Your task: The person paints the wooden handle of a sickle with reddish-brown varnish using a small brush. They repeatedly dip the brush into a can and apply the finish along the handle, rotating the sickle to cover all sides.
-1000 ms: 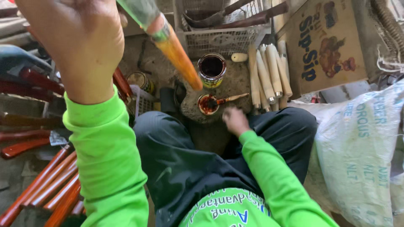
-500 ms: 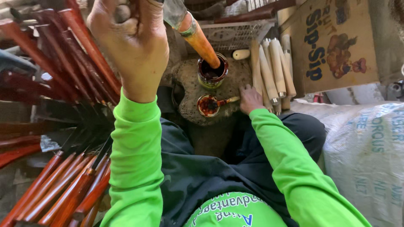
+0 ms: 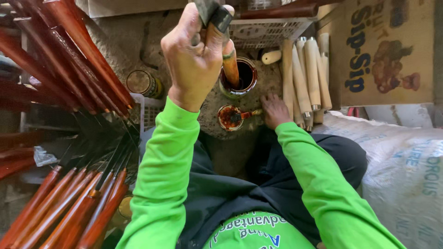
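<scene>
My left hand (image 3: 194, 55) is raised and closed around the dark blade end of a tool whose wooden handle (image 3: 230, 67) hangs down with its tip inside a tall can of dark red-brown stain (image 3: 238, 78). In front of that can stands a smaller tin of stain (image 3: 229, 117) with a brush lying in it. My right hand (image 3: 275, 109) rests low on the stone slab beside the small tin, fingers spread, touching the bare pale wooden handles (image 3: 305, 78) lined up to its right. Both sleeves are bright green.
Several stained red-brown handles lie fanned at the left (image 3: 69, 203) and lean at the upper left (image 3: 74, 55). A lidded can (image 3: 143, 83) stands left of the slab, a white plastic crate (image 3: 263, 32) behind it, a cardboard box (image 3: 383, 50) and a white sack (image 3: 406, 170) at the right.
My left hand has swung right and lowered the handle, from held slanted above the cans to dipped in the tall can. My right hand has shifted right, toward the bare handles.
</scene>
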### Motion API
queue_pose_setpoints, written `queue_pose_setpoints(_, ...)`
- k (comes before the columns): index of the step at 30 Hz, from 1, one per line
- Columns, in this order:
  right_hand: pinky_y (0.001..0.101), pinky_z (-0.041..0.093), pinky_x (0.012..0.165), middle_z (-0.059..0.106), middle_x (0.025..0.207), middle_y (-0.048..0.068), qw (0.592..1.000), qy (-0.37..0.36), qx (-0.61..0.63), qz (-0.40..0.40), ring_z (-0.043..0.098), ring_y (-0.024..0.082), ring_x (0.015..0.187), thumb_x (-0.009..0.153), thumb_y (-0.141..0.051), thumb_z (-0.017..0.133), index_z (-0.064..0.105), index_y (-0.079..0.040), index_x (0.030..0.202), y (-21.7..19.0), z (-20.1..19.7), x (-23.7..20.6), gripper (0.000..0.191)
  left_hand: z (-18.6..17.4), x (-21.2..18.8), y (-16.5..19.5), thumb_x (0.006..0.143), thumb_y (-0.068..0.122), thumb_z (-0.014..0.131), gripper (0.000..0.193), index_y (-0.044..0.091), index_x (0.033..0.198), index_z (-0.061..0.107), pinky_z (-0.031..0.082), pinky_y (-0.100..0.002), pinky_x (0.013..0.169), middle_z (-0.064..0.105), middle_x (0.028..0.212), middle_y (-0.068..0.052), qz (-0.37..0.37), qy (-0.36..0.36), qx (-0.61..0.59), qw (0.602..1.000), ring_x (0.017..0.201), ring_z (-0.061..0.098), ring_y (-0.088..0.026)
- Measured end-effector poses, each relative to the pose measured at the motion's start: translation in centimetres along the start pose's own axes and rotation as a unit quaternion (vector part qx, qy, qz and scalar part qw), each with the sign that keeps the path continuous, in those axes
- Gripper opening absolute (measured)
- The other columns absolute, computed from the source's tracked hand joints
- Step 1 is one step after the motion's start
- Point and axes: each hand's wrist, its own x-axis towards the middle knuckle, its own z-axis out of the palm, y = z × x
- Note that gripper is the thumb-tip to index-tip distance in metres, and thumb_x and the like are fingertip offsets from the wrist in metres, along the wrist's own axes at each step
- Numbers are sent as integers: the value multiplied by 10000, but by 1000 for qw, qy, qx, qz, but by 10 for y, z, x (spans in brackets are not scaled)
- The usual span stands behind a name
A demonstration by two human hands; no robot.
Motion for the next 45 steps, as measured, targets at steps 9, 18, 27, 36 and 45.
queue_pose_setpoints(9, 413, 479, 853, 601, 1101, 111, 999, -47, -25, -12, 554, 304, 1097, 763, -130, 698, 609, -82, 1223, 2, 1, 2, 472, 10, -7, -8, 1115, 161, 706, 98, 71, 1110, 669, 524, -234, 550, 680, 741, -10, -37, -13, 45, 998, 612, 716, -75)
queue_pose_setpoints(18, 381, 464, 860, 613, 1100, 80, 996, -69, -49, -24, 554, 275, 1114, 748, -123, 717, 639, -157, 1269, 5, -1, 0, 528, 15, -10, -9, 1101, 175, 711, 74, 122, 1148, 689, 529, -278, 617, 666, 786, -15, 5, -25, 120, 992, 657, 709, -123)
queue_pose_setpoints(27, 419, 456, 898, 674, 1090, 84, 991, -102, -57, -65, 597, 296, 1083, 738, -121, 706, 608, -169, 1355, 3, -18, 2, 627, 18, -12, -19, 1062, 176, 729, 111, 158, 1159, 677, 528, -328, 646, 640, 818, -51, 56, 1, 175, 983, 685, 671, -207)
queue_pose_setpoints(36, 491, 523, 866, 711, 1060, 124, 987, -149, 32, -55, 665, 341, 1042, 931, -151, 589, 682, -163, 1250, 13, -21, 6, 333, 20, -12, -21, 1041, 178, 732, 141, 148, 1159, 662, 532, -370, 677, 661, 871, -84, 65, 19, 182, 981, 798, 663, -295)
queue_pose_setpoints(45, 464, 521, 801, 662, 986, 135, 991, -100, 14, -86, 645, 337, 957, 864, -160, 675, 659, -62, 1138, 0, -39, 3, 292, 26, -7, -16, 1026, 167, 725, 115, 143, 1117, 660, 541, -387, 722, 665, 861, -72, 60, 21, 175, 983, 804, 675, -281)
